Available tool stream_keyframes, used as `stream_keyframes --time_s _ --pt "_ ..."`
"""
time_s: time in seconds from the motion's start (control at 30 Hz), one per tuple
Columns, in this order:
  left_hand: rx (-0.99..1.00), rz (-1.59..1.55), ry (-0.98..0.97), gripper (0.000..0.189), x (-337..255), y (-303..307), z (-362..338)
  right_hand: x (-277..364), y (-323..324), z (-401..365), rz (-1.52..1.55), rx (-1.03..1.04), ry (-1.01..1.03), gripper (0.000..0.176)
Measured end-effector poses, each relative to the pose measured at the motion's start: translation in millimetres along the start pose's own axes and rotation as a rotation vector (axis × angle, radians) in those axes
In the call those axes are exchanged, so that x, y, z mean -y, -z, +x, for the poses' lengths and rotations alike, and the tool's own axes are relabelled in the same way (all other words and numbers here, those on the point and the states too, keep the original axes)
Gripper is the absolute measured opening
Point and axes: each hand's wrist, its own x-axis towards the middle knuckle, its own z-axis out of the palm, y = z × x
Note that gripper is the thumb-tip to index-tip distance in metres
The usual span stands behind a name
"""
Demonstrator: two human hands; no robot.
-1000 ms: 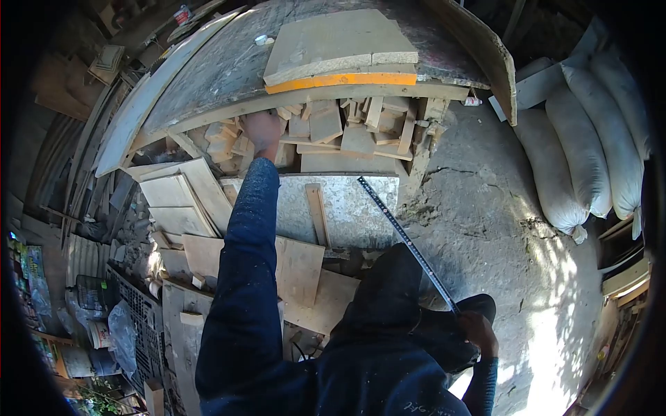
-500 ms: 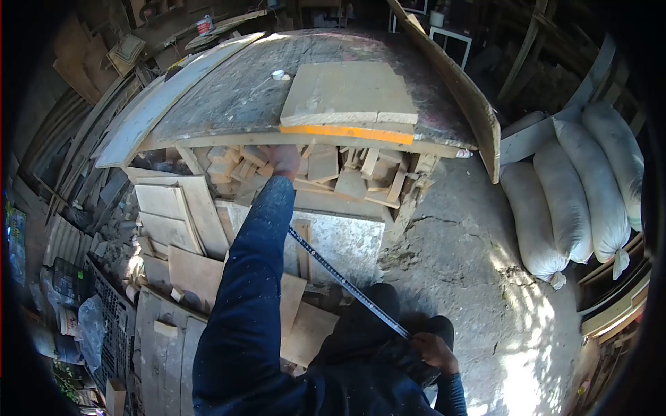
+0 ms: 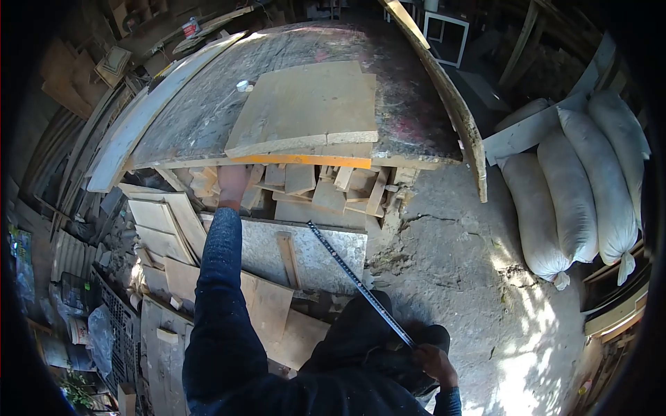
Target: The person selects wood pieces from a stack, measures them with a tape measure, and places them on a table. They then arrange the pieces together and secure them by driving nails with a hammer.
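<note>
Head view: left hand (image 3: 232, 182) is in among the wood scraps (image 3: 326, 195) under the workbench (image 3: 201, 118), fingers hidden, grip not discernible; right hand (image 3: 436, 362) is clenched round the low end of a ruler (image 3: 357, 281) that slants up over a grey slab (image 3: 263, 246).

I find no legible text, label, brand or number; the graduations on the steel rule (image 3: 361, 284) are too small to read.

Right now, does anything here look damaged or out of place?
Yes. The concrete floor is cracked beside the table at its right corner, and the wood offcuts under the table lie in a loose, crooked heap where the left hand reaches. The right hand holds a ruler.
</note>
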Motion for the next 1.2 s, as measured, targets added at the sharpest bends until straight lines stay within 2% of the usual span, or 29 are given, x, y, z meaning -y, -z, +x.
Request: stream_keyframes --time_s 0.03,0.13,0.23,0.27,0.33,0.4,0.47,0.5,0.53,0.57,0.6,0.63,0.7,0.77,0.87,0.9,0.97,1.07,1.13,1.2 --pt "0.091 -0.056 0.077 0.059 -7.3 10.0 -11.7 -12.0 1.9 2.5 -0.012 -0.024 0.093 0.024" --pt "-0.232 0.044 0.149 0.076 -25.4 25.2 -79.5 -27.1 9.5 11.9 -0.039 -0.090 0.269 0.021" --pt "-0.391 -0.188 0.174 0.087 -31.6 11.9 -133.1 -18.2 16.1 22.5 -0.227 -0.143 0.554 0.011" --pt "-0.229 -0.341 0.266 0.087 -44.0 29.6 -139.3 -12.6 18.5 25.1 -0.289 -0.156 0.634 0.009" --pt "-0.172 -0.380 0.328 0.074 -54.7 26.7 -133.8 -12.2 7.8 33.3 -0.289 -0.183 0.690 0.007" --pt "-0.097 -0.531 0.295 0.064 -20.0 -32.4 -90.4 -1.7 1.7 34.1 -0.278 -0.171 0.728 0.008" --pt "0.120 -0.721 0.299 0.056 -10.4 -22.9 -93.9 8.9 -6.1 25.0 -0.305 -0.174 0.748 0.008" --pt "0.295 -0.839 0.326 0.053 -0.8 -18.1 -104.4 12.3 -7.6 20.8 -0.322 -0.173 0.761 0.009" --pt "0.470 -0.952 0.354 0.050 2.5 10.5 -122.7 12.5 -10.2 13.5 -0.294 -0.181 0.727 0.009" --pt "0.680 -0.942 0.469 0.050 -2.6 51.2 -150.9 11.7 -15.2 4.8 -0.263 -0.188 0.697 0.008" --pt "0.633 -1.223 0.488 0.051 16.4 11.0 -177.9 11.1 -20.6 -2.5 -0.230 -0.193 0.667 0.008" --pt "0.752 -1.465 0.571 0.053 26.2 -10.2 -206.1 11.5 -24.4 -8.9 -0.216 -0.185 0.646 0.008" --pt "0.837 -1.851 0.620 0.051 10.1 -22.8 -272.2 10.6 -31.9 -19.6 -0.191 -0.164 0.597 0.007" --pt "0.728 -1.904 0.587 0.052 -26.5 -9.5 -323.7 20.0 -41.3 -18.0 -0.214 -0.179 0.618 0.007" --pt "0.717 -2.175 0.510 0.051 -70.4 2.6 -366.3 43.9 -53.0 -13.5 -0.237 -0.169 0.612 0.007" --pt "0.745 -2.184 0.490 0.053 -80.3 4.6 -371.1 48.6 -57.9 -9.4 -0.245 -0.171 0.612 0.007" --pt "0.773 -2.208 0.444 0.058 -91.1 8.4 -369.9 50.8 -67.2 -1.8 -0.114 -0.135 0.488 0.007" --pt "0.618 -1.925 0.502 0.043 -90.4 10.1 -328.8 66.2 -57.3 -6.2 -0.091 -0.059 0.369 0.009" --pt "0.511 -1.739 0.436 0.040 -83.6 14.8 -275.5 61.3 -56.3 -9.4 -0.061 -0.053 0.317 0.012" --pt "0.530 -1.735 0.380 0.039 -75.3 14.5 -207.8 28.7 -64.4 -10.4 0.042 -0.099 0.282 0.015"
